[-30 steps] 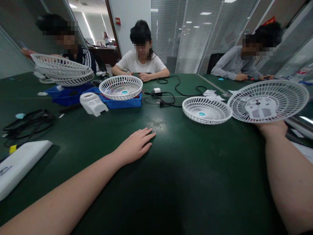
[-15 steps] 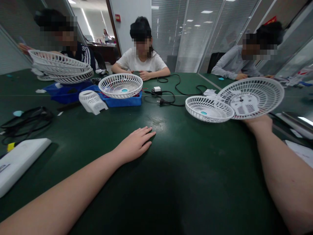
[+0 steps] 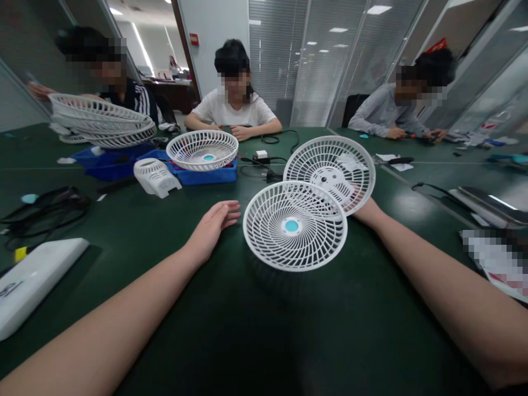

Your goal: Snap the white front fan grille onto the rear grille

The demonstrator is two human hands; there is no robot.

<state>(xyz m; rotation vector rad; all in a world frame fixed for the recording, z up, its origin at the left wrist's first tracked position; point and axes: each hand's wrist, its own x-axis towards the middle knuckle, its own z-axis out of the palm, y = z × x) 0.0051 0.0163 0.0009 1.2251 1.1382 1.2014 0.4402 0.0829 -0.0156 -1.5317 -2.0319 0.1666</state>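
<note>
Two round white fan grilles stand ahead of me, overlapping at their edges. The nearer front grille has a blue disc at its centre, and its face is tilted toward me. Behind it rises the rear grille, which carries a slotted plate in its middle. My right hand grips the rear grille near its lower right rim; its fingers are mostly hidden behind the grille. My left hand is open and holds nothing, its palm turned toward the front grille's left rim, a small gap away.
Another grille rests on a blue tray, beside a white fan housing. Stacked grilles lie at far left. A white box, black cables and pliers lie around. Three people sit across the table.
My right hand has brought both grilles from the right to the middle, and the front one now faces me more. My left hand has pulled back slightly left and turned its palm inward.
</note>
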